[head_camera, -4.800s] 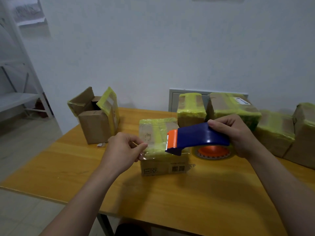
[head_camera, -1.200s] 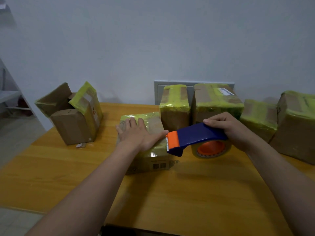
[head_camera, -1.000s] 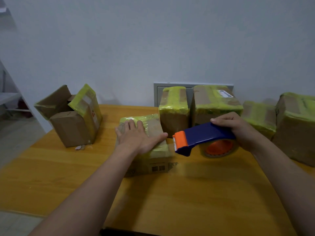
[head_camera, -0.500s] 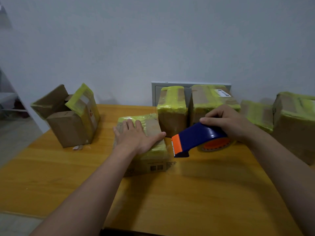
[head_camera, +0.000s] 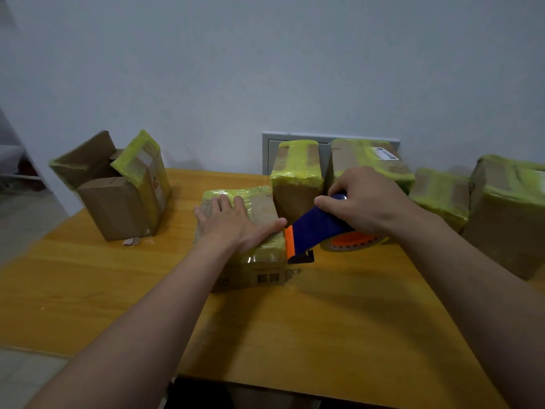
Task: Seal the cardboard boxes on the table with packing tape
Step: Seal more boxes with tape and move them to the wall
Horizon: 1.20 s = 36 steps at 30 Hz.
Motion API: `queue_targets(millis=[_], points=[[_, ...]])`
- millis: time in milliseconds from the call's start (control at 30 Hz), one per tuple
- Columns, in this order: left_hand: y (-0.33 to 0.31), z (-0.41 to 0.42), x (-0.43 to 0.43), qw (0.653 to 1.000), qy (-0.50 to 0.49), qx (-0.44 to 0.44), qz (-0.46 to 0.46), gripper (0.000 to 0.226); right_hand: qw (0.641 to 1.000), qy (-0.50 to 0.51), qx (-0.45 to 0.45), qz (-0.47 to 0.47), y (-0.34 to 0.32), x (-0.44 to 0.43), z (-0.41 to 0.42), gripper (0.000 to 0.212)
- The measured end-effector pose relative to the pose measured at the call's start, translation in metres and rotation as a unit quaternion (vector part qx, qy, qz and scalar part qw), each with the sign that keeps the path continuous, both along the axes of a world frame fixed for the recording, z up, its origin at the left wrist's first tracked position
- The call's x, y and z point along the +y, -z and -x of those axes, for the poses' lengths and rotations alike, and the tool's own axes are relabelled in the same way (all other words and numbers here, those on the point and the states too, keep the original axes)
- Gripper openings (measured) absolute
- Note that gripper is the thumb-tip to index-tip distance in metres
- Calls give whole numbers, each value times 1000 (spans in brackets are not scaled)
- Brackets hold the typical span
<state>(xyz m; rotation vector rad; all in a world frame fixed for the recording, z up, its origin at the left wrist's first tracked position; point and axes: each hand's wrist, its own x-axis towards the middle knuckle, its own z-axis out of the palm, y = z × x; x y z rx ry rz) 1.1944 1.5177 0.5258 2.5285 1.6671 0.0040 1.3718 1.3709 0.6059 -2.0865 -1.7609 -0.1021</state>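
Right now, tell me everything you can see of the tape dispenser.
The tape dispenser has a dark blue plastic-looking body, an orange front piece with a black part beneath, and a tape roll on an orange core. The right hand grips it from above, nose tilted down. Its orange end sits at the right top edge of the box under the left hand.

Pretty dim shot, flat indoor light with a cold grey-blue cast over the wall [head_camera: 265,69]. No hard glare, just a faint sheen on the worktop [head_camera: 295,335] and on the taped middle box [head_camera: 259,276]. Shadows are soft: a dark smudge under the tape dispenser [head_camera: 312,228] and another beside the left forearm [head_camera: 165,314]. Fisheye bends the worktop's edges, and the far left side is smeared. Centre's sharp-ish, but the box print isn't readable.
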Motion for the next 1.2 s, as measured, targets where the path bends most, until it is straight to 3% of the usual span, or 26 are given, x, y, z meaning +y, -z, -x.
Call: queue_targets(millis=[200, 333, 533, 700, 833, 967, 1100, 1200], points=[[-5, 1, -3, 1000, -5, 2, 4, 138, 999, 28, -41, -22, 1, -5, 11, 35], [-4, 3, -1, 1000, -5, -9, 8, 142, 984, 42, -172, -7, 19, -11, 17, 40], [-2, 3, 0, 1000, 5, -13, -1, 147, 991, 80, -106, -25, 50, -16, 19, 45], [-4, 15, 1, 998, 44, -32, 1, 151, 990, 107, -25, -88, 40, -24, 15, 47], [-14, 41, -1, 998, 56, 0, 32, 123, 972, 124, 83, -181, 37, -22, 16, 50], [-18, 71, -16, 996, 38, 16, 80, 111, 935, 102, 219, -261, 35, -11, 35, 44], [-20, 94, -20, 990, 123, -8, 66, 113, 892, 85, 337, -288, 30, 8, 66, 44], [-24, 108, -20, 977, 188, -44, 91, 93, 854, 79, 421, -294, 28, 22, 88, 49]])
